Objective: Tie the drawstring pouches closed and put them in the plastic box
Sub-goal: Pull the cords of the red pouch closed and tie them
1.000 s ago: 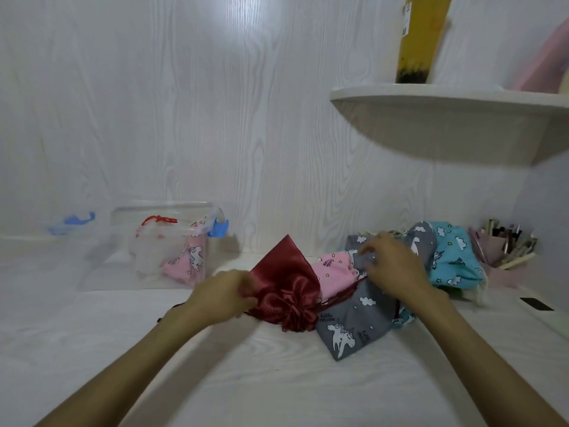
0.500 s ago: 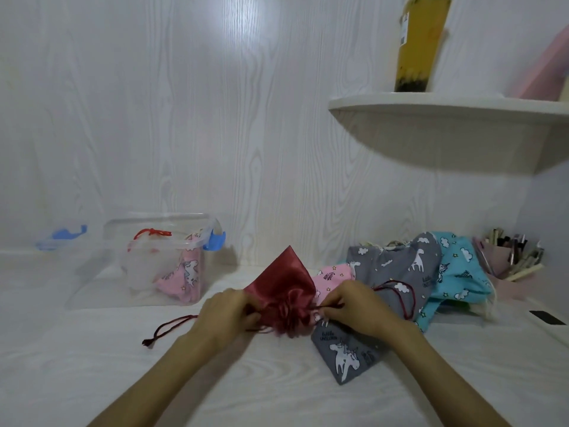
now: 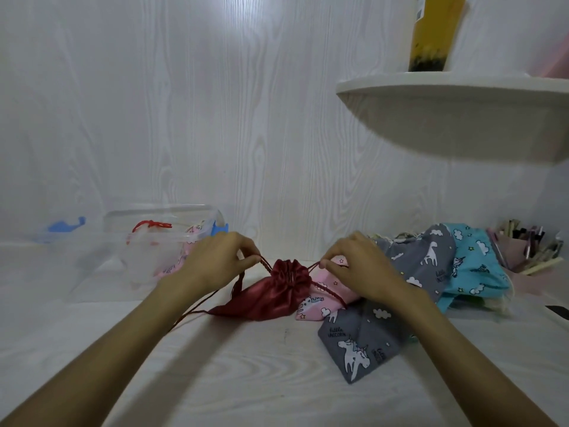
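Your left hand (image 3: 220, 260) and right hand (image 3: 358, 266) meet at center frame, each pinching 1 end of the dark red drawstring (image 3: 266, 262) between curled fingers and drawing it outward from the gathered mouth of the red satin pouch (image 3: 274, 291). That pouch lies on the white table (image 3: 246, 380) with its puckered opening toward the wall, its body slanting down to the lower left, and loose cord trailing under your left wrist.

Across the top of the frame runs the white wood-grain wall (image 3: 184, 118), with a curved shelf (image 3: 446, 87) at upper right carrying a tall yellow drink cup (image 3: 434, 32).

At middle left, the clear plastic box (image 3: 160, 241) sits against the wall with its blue latch (image 3: 219, 228) showing; inside it you can see a pale pouch with a red cord and a pink printed pouch.

At right of the red pouch, still on the table, lie a pink unicorn pouch (image 3: 320, 300), partly under your right hand, a grey unicorn pouch (image 3: 360, 343) at lower right, another grey one (image 3: 421, 260) behind your wrist, and a turquoise pouch (image 3: 474, 263) touching it. A pink holder of pens (image 3: 523, 251) stands at the far right edge.
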